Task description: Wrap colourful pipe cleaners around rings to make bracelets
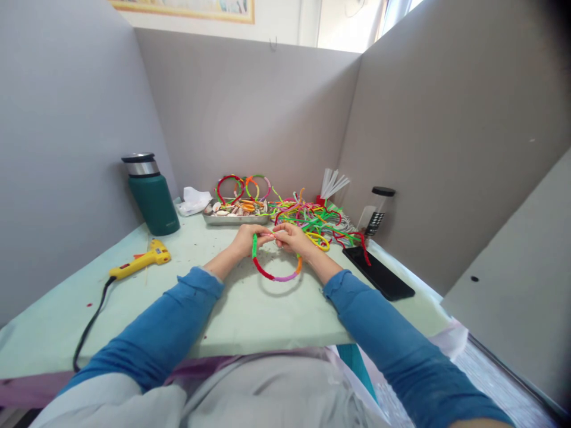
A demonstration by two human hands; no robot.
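Note:
A ring wound in fuzzy pipe cleaner (263, 268), with green, red, purple and orange stretches, hangs between my two hands just above the table. My left hand (250, 239) pinches its upper left side. At the top, my right hand (294, 239) closes its fingertips on the ring close to the left fingertips, where a bit of pink shows. The upper right part of the ring is hidden behind my right hand. Beyond my hands lies a tangled heap of coloured pipe cleaners (307, 215), with a yellow ring (317, 241) at its near edge.
A metal tray (236, 220) of shells carries finished-looking coloured rings (229, 190). To the left are a yellow glue gun (143, 261) with a black cord, a green bottle (154, 202) and white tissue (194, 201). At right are a phone (379, 273), a clear bottle (377, 214) and glue sticks (332, 183).

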